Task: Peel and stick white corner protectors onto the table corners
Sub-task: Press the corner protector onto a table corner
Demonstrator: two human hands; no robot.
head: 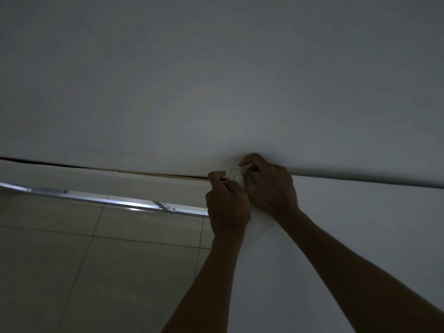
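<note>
- Corner protector (235,174): a small white piece, only partly visible between the two hands, sitting at the far corner of the white table (348,236), right where the tabletop meets the wall (216,80). The light is dim, so its exact shape is hard to read.
- Handling, as a judgement: it looks very light and thin, probably soft or flexible, with an adhesive face that would grab skin or the wrong spot on first contact. Best held by its outer edges, keeping fingertips off the sticky side, then pressed flat from above.
- Left hand (227,205): fingers curled, thumb and forefinger pinching at the protector's left edge; whether they hold the piece itself or a backing film I cannot tell.
- Right hand (269,186): fingers bent over the protector's right side, fingertips pinching or pressing it against the corner.
- Risk: a crooked first touch may be hard to correct.
- Beyond the table: a tiled floor (72,260) and a metal rail (108,199) along the wall's base.
</note>
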